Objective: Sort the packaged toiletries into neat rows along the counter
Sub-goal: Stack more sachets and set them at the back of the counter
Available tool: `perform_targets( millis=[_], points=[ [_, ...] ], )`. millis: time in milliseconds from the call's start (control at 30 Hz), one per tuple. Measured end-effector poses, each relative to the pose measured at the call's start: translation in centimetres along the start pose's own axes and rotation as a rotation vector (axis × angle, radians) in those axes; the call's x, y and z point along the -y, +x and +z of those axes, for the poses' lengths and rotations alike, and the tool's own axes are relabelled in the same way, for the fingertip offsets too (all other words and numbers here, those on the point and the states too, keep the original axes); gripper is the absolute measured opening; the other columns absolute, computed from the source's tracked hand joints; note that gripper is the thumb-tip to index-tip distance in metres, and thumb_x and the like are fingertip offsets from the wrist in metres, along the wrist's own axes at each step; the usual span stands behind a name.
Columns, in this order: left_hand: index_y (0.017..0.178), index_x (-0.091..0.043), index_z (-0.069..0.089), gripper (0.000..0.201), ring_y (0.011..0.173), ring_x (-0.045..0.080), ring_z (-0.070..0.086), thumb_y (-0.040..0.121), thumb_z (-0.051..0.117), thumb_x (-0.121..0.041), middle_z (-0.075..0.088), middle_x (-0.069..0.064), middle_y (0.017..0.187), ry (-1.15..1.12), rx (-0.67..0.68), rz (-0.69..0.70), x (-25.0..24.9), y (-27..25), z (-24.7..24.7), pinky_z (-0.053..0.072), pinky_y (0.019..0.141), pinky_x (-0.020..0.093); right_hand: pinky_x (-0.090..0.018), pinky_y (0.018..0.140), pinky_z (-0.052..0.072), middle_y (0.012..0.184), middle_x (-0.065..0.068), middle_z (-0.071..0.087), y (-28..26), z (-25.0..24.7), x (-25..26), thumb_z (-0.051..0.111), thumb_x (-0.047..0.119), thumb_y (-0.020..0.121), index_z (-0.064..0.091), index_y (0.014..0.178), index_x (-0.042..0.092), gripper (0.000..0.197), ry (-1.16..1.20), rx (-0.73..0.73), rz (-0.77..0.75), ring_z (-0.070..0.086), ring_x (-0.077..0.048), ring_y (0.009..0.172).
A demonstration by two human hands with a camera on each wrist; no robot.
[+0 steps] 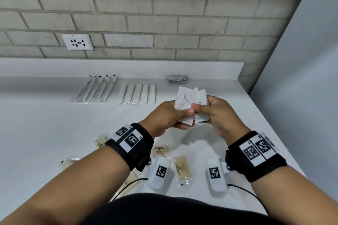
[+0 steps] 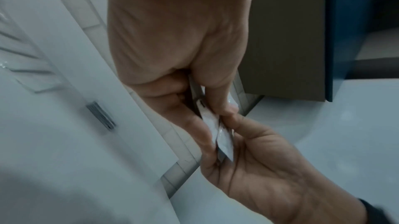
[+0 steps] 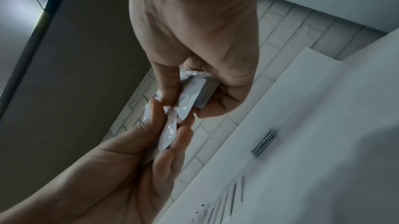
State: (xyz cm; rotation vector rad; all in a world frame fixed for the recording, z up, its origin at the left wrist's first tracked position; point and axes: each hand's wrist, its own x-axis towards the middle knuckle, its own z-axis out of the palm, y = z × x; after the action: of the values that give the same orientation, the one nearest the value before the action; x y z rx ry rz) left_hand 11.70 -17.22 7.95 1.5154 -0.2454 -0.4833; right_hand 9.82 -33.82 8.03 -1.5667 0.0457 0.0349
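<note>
White paper sachets [image 1: 191, 104], a small fanned bunch, held above the white worktop [image 1: 45, 124] between both hands. Left hand [image 1: 169, 117] curled round the bunch from the left, thumb on top; right hand [image 1: 217, 115] pinching the right side, thumb meeting the left thumb at the middle. Both grips closed on the same bunch, seemingly squaring it up or peeling one sachet off; which of the two, not clear from the blurred wrist views.

Judged about halfway done. Already laid out along the back: a row of long clear-wrapped toothbrush packets with black tips [image 1: 95, 87], then beside it a row of flat white paper sleeves [image 1: 137, 94], then, well apart to the right, a small grey stack of flat printed packets [image 1: 177, 79]. Left to do: placing the held sachets, probably in the bare stretch near the grey stack, and gathering the yellowish soap bars in clear wrappers [image 1: 182, 168], scattered loose at the near edge under the forearms.

Around: a white wall socket [image 1: 77, 42] on the grey brick wall [image 1: 164, 5]. Nothing blocking the back of the worktop; only the cabled wrist units hanging low over the loose soap bars and liable to brush them.
</note>
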Motion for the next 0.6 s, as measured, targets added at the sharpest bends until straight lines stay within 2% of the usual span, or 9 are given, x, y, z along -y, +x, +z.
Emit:
perform_targets(
  millis=[67,133,200,267,367,433,500,533,600],
  points=[
    [0.103,-0.009,0.065,0.020,0.085,0.024,0.071,0.095,0.058,-0.026,0.070,0.006,0.093,0.010,-0.102,0.033,0.1,0.2,-0.2,0.059,0.074,0.030,-0.033,0.068,0.053,0.087,-0.011,0.073,0.5,-0.4,0.1,0.071,0.011,0.082,0.071,0.097,0.006,0.016,-0.034,-0.125,-0.018,0.068,-0.026,0.077],
    [0.112,-0.017,0.064,0.023,0.097,0.022,0.068,0.098,0.052,-0.030,0.070,0.004,0.105,0.000,-0.196,0.099,0.5,0.5,-0.7,0.057,0.080,0.029,-0.032,0.065,0.053,0.080,-0.007,0.070,1.1,-1.2,0.2,0.071,0.014,0.081,0.070,0.090,0.007,0.011,-0.125,-0.293,-0.059,0.065,-0.025,0.072],
    [0.119,-0.026,0.061,0.024,0.108,0.017,0.064,0.098,0.050,-0.032,0.067,-0.003,0.116,0.002,-0.172,0.143,0.8,0.6,-0.8,0.054,0.089,0.029,-0.034,0.064,0.052,0.077,-0.008,0.068,1.4,-1.3,0.3,0.070,0.018,0.081,0.068,0.086,0.005,0.014,-0.235,-0.371,-0.114,0.063,-0.025,0.069],
    [0.122,-0.027,0.059,0.025,0.110,0.015,0.063,0.099,0.049,-0.032,0.067,-0.007,0.115,-0.015,-0.070,0.120,1.0,0.7,-0.3,0.053,0.092,0.031,-0.036,0.068,0.055,0.082,-0.009,0.072,1.2,-0.1,0.6,0.069,0.021,0.082,0.070,0.089,0.009,0.014,-0.275,-0.297,-0.150,0.068,-0.028,0.074],
    [0.117,-0.009,0.060,0.024,0.096,0.017,0.068,0.097,0.054,-0.020,0.071,-0.004,0.093,-0.171,0.004,0.059,1.0,0.8,0.4,0.056,0.084,0.028,-0.044,0.085,0.057,0.093,-0.005,0.075,1.1,1.7,0.5,0.063,0.025,0.085,0.071,0.098,0.017,0.018,-0.247,-0.142,-0.122,0.071,-0.026,0.089],
    [0.114,-0.001,0.062,0.022,0.088,0.018,0.070,0.093,0.059,-0.006,0.071,0.004,0.092,-0.265,-0.012,0.043,1.0,0.9,0.0,0.057,0.079,0.026,-0.048,0.090,0.054,0.099,-0.004,0.074,1.1,1.7,0.8,0.060,0.028,0.084,0.069,0.103,0.019,0.024,-0.192,-0.116,-0.103,0.070,-0.026,0.094],
    [0.111,0.002,0.063,0.022,0.086,0.020,0.071,0.090,0.060,0.002,0.072,0.009,0.096,-0.326,-0.042,0.023,1.0,0.9,-0.5,0.058,0.074,0.023,-0.047,0.087,0.055,0.096,-0.005,0.074,1.0,1.1,1.1,0.059,0.023,0.088,0.067,0.102,0.018,0.018,-0.054,-0.127,-0.098,0.070,-0.026,0.089],
    [0.111,0.003,0.063,0.022,0.086,0.020,0.072,0.089,0.060,0.003,0.073,0.010,0.098,-0.348,-0.051,0.016,1.1,0.9,-0.7,0.059,0.073,0.022,-0.043,0.080,0.056,0.089,-0.003,0.073,1.0,0.6,1.4,0.057,0.018,0.092,0.066,0.098,0.018,0.011,0.008,-0.149,-0.096,0.069,-0.024,0.081],
    [0.112,0.005,0.063,0.023,0.085,0.019,0.072,0.088,0.060,0.004,0.073,0.010,0.099,-0.365,-0.066,0.006,1.1,0.9,-0.8,0.059,0.071,0.022,-0.035,0.067,0.053,0.078,0.001,0.067,0.9,-0.4,1.9,0.054,0.012,0.096,0.064,0.091,0.018,0.012,0.085,-0.188,-0.092,0.063,-0.018,0.071]
  ],
)
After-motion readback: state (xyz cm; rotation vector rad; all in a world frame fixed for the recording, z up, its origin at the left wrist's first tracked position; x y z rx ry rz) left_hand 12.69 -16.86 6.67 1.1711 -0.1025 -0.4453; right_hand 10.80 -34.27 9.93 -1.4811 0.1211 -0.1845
